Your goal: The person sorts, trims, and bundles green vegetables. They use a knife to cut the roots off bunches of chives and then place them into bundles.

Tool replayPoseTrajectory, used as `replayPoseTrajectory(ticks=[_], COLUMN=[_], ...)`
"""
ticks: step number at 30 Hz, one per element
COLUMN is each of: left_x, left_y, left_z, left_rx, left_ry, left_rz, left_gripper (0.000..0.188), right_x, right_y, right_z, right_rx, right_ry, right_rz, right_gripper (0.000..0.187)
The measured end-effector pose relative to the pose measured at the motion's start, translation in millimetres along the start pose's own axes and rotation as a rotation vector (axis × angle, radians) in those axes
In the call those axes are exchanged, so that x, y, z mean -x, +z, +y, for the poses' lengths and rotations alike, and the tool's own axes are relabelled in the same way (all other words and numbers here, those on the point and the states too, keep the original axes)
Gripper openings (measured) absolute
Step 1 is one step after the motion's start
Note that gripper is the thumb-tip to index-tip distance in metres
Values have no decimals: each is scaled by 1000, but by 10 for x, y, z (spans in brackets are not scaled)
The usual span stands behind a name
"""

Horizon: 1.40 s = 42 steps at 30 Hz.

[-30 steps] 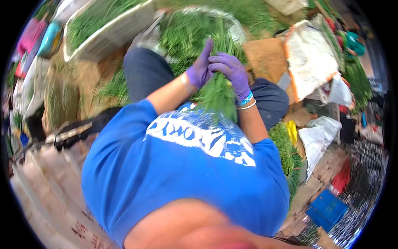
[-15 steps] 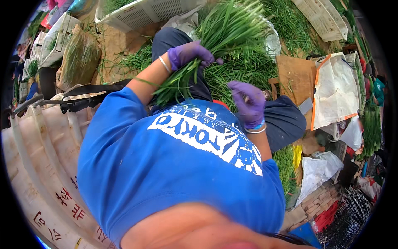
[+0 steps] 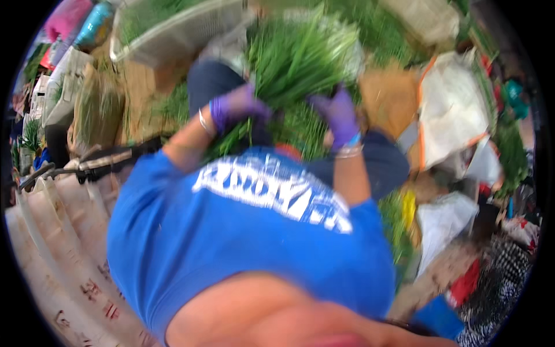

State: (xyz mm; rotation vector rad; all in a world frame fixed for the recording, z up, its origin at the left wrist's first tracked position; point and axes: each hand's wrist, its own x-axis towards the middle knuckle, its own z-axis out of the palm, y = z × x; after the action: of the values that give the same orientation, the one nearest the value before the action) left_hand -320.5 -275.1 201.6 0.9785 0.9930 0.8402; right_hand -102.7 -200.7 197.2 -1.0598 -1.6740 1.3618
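My left hand [image 3: 236, 108], in a purple glove, is closed around a bunch of garlic chives [image 3: 303, 63]. Long green blades fan out up and to the right, with paler ends at the upper right. A few leaf tips hang below the hand toward my blue shirt. My right hand [image 3: 338, 114], gloved alike, is raised at the bunch's lower right side. Its fingers point toward the chives but are smeared by motion, so I cannot tell whether they touch or grip. More loose chives [image 3: 303, 130] lie beneath, between my legs.
A white plastic crate [image 3: 179, 32] stands at the far left, near a clear bag of greens [image 3: 98, 107]. Brown cardboard [image 3: 387, 95] and an orange-edged white sack [image 3: 454, 110] lie to the right. Behind me at the left is a large whitish ribbed container [image 3: 63, 248].
My right hand has moved up from near my lap to the bunch's side. The left hand keeps its hold on the chives, now slightly lower in view. The whole view has shifted and blurred.
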Motion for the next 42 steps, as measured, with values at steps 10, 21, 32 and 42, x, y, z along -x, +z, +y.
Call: replayPoseTrajectory(ticks=[10, 21, 32, 42], left_x=[291, 804, 1097, 1163], left_y=[-114, -286, -145, 109], left_z=[658, 1116, -112, 391], left_rx=[164, -152, 271, 177], left_ry=[243, 352, 441, 541], left_rz=[276, 600, 692, 662], left_gripper=[46, 38, 42, 46], right_x=[-451, -691, -1455, -1849], right_y=[-814, -899, -556, -377], right_z=[-1574, -3403, -4189, -4140], right_rx=[-199, 573, 1070, 1064], right_ry=[-1151, -1518, -1306, -1306], right_rz=[282, 370, 396, 438], right_gripper=[100, 99, 80, 65])
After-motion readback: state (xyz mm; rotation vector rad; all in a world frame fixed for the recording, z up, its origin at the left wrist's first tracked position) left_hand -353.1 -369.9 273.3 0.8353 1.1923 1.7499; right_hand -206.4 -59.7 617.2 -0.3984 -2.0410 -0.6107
